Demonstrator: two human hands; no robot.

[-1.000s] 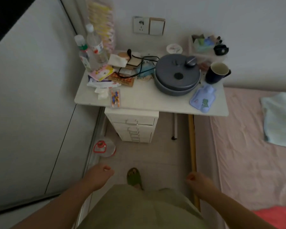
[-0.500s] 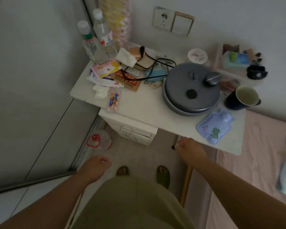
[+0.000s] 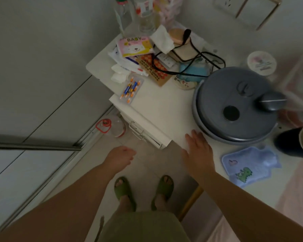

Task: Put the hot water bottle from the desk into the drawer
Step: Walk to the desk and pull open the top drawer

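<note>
My right hand's fingers [image 3: 193, 139] are spread flat and loose over the front edge of the desk [image 3: 161, 109], holding nothing; my right hand [image 3: 198, 152] sits just left of the hot water bottle [image 3: 250, 165], not touching it. My left hand [image 3: 120, 157] hangs over the floor with fingers curled in loosely, also empty.

Readable writing: a pink and yellow packet [image 3: 134, 46] says "BABY" over a bear face, and a brown checkered card [image 3: 152, 68] reads "MADE IN CHINA". The print on the blister pack of batteries [image 3: 131, 89] is too small for me to make out.

The hot water bottle lies flat near the desk's front right edge, pale blue with a green dinosaur printed on it. Its long axis runs diagonally, the neck end pointing up and right toward the dark mug [image 3: 290, 142], the base toward me. It lies just in front of the grey lidded pot [image 3: 234, 103]. The drawer unit [image 3: 142, 131] under the desk is shut.
</note>
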